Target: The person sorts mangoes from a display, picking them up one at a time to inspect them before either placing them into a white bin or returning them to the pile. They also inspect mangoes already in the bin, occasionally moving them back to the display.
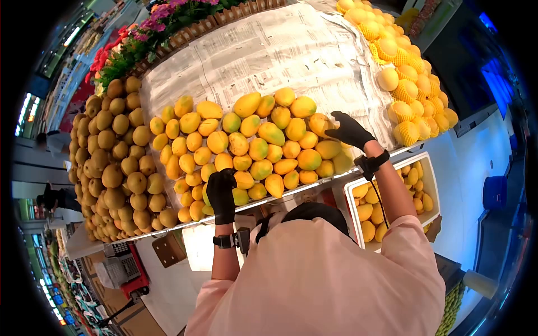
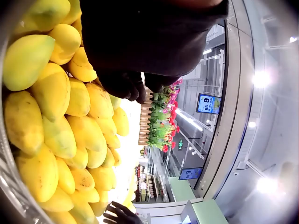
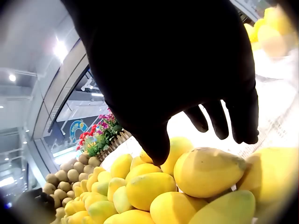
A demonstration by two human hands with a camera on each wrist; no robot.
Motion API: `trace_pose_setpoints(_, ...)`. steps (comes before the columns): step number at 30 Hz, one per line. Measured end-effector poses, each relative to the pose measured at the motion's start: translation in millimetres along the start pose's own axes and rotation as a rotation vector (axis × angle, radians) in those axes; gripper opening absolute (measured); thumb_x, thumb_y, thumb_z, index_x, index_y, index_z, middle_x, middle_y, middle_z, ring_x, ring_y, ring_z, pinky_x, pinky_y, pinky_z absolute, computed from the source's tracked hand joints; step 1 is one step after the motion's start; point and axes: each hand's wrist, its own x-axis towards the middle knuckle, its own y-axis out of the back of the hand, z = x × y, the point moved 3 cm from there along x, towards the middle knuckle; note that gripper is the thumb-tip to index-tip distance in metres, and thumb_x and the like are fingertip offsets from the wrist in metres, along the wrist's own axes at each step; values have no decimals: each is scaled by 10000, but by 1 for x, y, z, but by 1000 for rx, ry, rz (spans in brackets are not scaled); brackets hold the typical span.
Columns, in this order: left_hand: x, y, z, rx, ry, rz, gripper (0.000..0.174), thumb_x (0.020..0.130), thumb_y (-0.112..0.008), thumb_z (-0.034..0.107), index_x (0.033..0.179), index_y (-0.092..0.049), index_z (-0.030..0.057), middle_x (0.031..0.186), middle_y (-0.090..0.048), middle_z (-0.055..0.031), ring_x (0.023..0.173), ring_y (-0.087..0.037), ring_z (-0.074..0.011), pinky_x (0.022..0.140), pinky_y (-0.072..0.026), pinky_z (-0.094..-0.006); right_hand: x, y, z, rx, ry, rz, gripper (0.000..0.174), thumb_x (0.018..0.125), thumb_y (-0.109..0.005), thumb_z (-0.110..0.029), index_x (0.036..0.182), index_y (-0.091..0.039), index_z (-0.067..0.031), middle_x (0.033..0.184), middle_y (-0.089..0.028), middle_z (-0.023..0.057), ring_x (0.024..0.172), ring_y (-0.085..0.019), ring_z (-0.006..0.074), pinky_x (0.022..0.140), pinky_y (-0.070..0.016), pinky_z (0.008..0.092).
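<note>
Yellow mangoes [image 1: 258, 148], some tinged green, lie piled across the front of a sloping display. My right hand [image 1: 352, 131], in a black glove, is over the right end of the pile with its fingers spread apart. In the right wrist view its thumb tip hangs close by a large mango [image 3: 210, 171], and the other fingers reach past it over the newspaper. My left hand [image 1: 222, 196], also gloved in black, is at the front edge of the pile with loosely curled fingers. The left wrist view shows no fruit in it, only mangoes [image 2: 51, 93] beside it.
Newspaper [image 1: 269, 50] covers the display behind the mangoes. Brown round fruit [image 1: 115, 162] is heaped on the left, and yellow fruit in foam nets [image 1: 412, 89] on the right. A white box [image 1: 436, 193] with more mangoes stands below the right arm. Flowers [image 1: 154, 22] line the back.
</note>
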Motion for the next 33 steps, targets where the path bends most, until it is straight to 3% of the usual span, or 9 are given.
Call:
trace_pose_setpoints(4, -10, 3, -8, 64, 43, 52, 130, 913, -519, 48, 976, -608, -23, 793, -561, -60, 685, -545, -134, 604, -443, -249, 28, -2, -12, 3, 40, -98, 789, 773, -701, -428, 1357, -426, 26, 1244, -564, 268, 1144, -567, 366, 975, -457, 398)
trace_pose_setpoints(7, -15, 5, -14, -430, 262, 136, 75, 910, -510, -13, 945, -575, 2, 902, -570, -58, 707, -501, -104, 630, -426, -228, 37, -1, -23, -28, -17, -186, 753, 805, -709, -383, 1378, -408, 1, 1319, -524, 228, 1208, -520, 341, 1009, -425, 385)
trace_pose_setpoints(11, -17, 8, -11, -376, 248, 146, 127, 954, -473, 69, 934, -577, 0, 931, -565, -55, 720, -494, -110, 616, -418, -235, 54, -8, -17, -71, 26, -214, 765, 786, -715, -409, 1361, -423, 1, 1248, -569, 233, 1146, -557, 353, 977, -449, 397)
trace_pose_setpoints(14, -17, 6, 2, -38, 63, 120, 117, 944, -482, 46, 957, -585, -8, 894, -543, -40, 700, -493, -112, 613, -418, -234, 59, -15, -14, -55, 14, -297, 811, 732, -763, -382, 1360, -419, -2, 1251, -566, 221, 1141, -559, 350, 980, -449, 398)
trace_pose_setpoints(17, -17, 6, 0, 55, 68, 133, 239, 979, -471, 178, 951, -623, -3, 767, -552, -51, 696, -556, -140, 645, -447, -262, 57, -24, -7, -87, 113, -319, 880, 667, -816, -331, 1370, -401, -3, 1271, -552, 215, 1152, -552, 346, 989, -447, 395)
trace_pose_setpoints(20, -17, 6, -10, -352, 215, 172, 252, 983, -468, 192, 965, -624, -5, 753, -548, -46, 693, -552, -138, 640, -440, -257, 58, -28, -3, -65, 41, -313, 940, 625, -843, -295, 1383, -376, 5, 1285, -538, 221, 1167, -544, 341, 998, -443, 393)
trace_pose_setpoints(23, -17, 1, -10, -245, 165, 148, 267, 983, -471, 208, 971, -621, -12, 745, -549, -42, 690, -549, -139, 632, -435, -252, 55, -26, 0, 5, 76, -292, 920, 626, -840, -295, 1374, -393, 1, 1270, -549, 219, 1163, -547, 340, 994, -444, 396)
trace_pose_setpoints(29, -13, 2, -14, -413, 235, 149, 268, 987, -463, 201, 972, -618, -17, 749, -552, -43, 693, -549, -135, 636, -441, -256, 54, -17, -6, -4, 155, -274, 776, 625, -835, -291, 1274, -498, -35, 1175, -615, 192, 1089, -593, 337, 941, -475, 405)
trace_pose_setpoints(33, -15, 8, -5, 5, 50, 133, 154, 940, -499, 69, 985, -610, -28, 824, -557, -48, 696, -547, -135, 632, -449, -261, 50, -13, -11, -52, 118, -300, 722, 627, -837, -297, 1227, -528, -40, 1121, -643, 181, 1046, -618, 330, 906, -493, 402)
